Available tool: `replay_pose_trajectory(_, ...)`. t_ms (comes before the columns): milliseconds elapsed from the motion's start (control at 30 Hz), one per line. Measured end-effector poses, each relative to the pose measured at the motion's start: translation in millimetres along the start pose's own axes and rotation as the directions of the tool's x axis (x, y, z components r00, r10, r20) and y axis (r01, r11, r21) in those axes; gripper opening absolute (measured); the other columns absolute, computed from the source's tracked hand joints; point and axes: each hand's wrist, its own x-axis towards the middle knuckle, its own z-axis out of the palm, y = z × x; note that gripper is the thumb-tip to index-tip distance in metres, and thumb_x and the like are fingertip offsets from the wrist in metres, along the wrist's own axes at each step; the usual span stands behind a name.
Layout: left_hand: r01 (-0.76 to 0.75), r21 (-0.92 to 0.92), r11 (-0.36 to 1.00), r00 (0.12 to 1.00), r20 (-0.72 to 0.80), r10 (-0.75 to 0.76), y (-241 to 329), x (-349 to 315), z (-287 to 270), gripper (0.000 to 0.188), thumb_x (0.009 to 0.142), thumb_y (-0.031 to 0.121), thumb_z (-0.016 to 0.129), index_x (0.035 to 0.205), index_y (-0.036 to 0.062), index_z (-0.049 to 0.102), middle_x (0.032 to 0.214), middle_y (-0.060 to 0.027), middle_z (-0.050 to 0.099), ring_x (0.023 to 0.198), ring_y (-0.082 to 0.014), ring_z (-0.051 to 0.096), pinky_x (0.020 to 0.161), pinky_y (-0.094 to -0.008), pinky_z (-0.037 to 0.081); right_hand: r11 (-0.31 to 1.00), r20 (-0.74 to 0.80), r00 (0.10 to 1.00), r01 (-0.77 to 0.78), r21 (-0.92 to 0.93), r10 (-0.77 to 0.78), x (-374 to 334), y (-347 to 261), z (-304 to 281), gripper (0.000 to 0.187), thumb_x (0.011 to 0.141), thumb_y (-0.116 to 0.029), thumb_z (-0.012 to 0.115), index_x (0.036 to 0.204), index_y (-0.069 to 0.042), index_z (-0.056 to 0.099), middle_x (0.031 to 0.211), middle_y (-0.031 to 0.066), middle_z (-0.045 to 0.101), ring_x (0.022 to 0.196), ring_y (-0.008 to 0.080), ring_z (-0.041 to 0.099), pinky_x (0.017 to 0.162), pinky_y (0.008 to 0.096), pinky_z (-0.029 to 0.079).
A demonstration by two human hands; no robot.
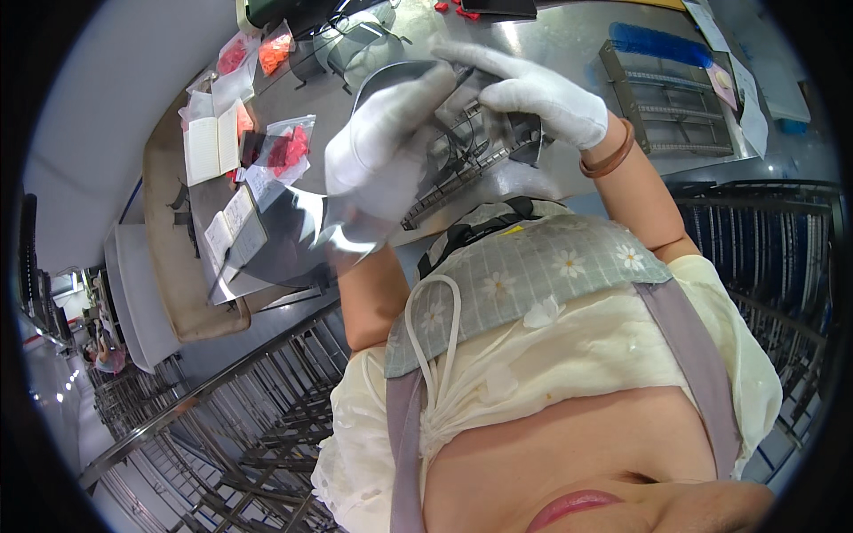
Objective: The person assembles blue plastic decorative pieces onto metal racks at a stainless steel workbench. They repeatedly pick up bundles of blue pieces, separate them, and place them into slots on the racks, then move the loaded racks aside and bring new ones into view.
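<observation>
Rack [459, 179]: slotted metal, near both hands
Left hand [380, 142]: white-gloved, blurred (I can't tell its grip)
Right hand [538, 93]: thumb, fingers parted

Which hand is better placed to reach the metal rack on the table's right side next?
Probably the right hand: it is nearer the metal rack and on that same side, while the left hand is farther away.
</observation>
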Motion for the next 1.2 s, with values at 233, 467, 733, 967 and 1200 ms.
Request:
replay_pose_trajectory(233, -0.003, -0.905, 0.425, 0.928, -0.161, -0.335, -35.2, -25.1, -10.0, 0.060, 0.096, -0.003, 0.059, 0.151, 0.0076, 0.038, 0.112, -0.0113, 0.064, 0.066, -0.0106, 0.047, 0.047, -0.0191, 0.034, 0.974, -0.486, 0.874, -0.101, -0.205, -0.012, 20.7, 62.1, -43.0, 0.060, 0.102, -0.044, 0.052, 0.152, -0.012, 0.049, 0.102, 0.0122, 0.068, 0.083, 0.0171, 0.068, 0.073, 0.0322, 0.057)
replay_pose_trajectory(467, 0.065, -0.850, 0.523, 0.819, -0.254, -0.515, -55.1, -33.4, -25.1, 0.067, 0.093, -0.003, 0.062, 0.154, 0.0012, 0.037, 0.149, -0.0117, 0.049, 0.139, -0.0281, 0.052, 0.115, -0.0372, 0.046, 0.919, -0.313, 0.878, -0.393, -0.039, 0.362, 27.5, 117.4, -55.3, 0.052, 0.106, -0.044, 0.048, 0.148, -0.014, 0.047, 0.092, 0.0025, 0.066, 0.060, 0.0129, 0.067, 0.050, 0.0269, 0.054)
replay_pose_trajectory(733, 0.135, -0.732, 0.667, 0.793, -0.324, -0.516, -50.5, -32.0, -10.9, 0.069, 0.091, -0.003, 0.062, 0.155, 0.0002, 0.036, 0.147, -0.0082, 0.045, 0.138, -0.0253, 0.049, 0.114, -0.0350, 0.041, 0.265, -0.267, 0.812, -0.144, -0.953, -0.519, 25.3, 72.0, -14.3, 0.073, 0.093, -0.049, 0.071, 0.150, -0.011, 0.046, 0.138, 0.0242, 0.056, 0.120, 0.0392, 0.062, 0.104, 0.0493, 0.051)
replay_pose_trajectory(967, 0.391, -0.596, 0.702, 0.869, -0.013, -0.495, -17.2, -34.3, -5.1, 0.050, 0.093, 0.007, 0.054, 0.140, -0.0080, 0.057, 0.105, -0.0126, 0.071, 0.068, -0.0110, 0.058, 0.061, -0.0229, 0.045, 0.157, 0.035, 0.601, 0.264, -0.952, -0.799, 19.1, -13.2, 14.4, 0.087, 0.077, -0.015, 0.085, 0.153, -0.010, 0.043, 0.148, 0.0222, 0.049, 0.124, 0.0437, 0.058, 0.103, 0.0459, 0.052)
replay_pose_trajectory(1200, 0.214, -0.582, 0.785, 0.969, 0.229, -0.095, -20.4, -47.6, -18.4, 0.036, 0.092, 0.008, 0.062, 0.124, -0.0105, 0.064, 0.104, -0.0191, 0.074, 0.083, -0.0232, 0.071, 0.073, -0.0321, 0.058, 0.890, 0.295, 0.899, 0.396, -0.226, -0.324, 2.2, -9.2, 11.1, 0.095, 0.076, 0.017, 0.058, 0.164, -0.011, 0.035, 0.119, 0.0116, 0.069, 0.107, 0.0207, 0.068, 0.097, 0.0349, 0.056)
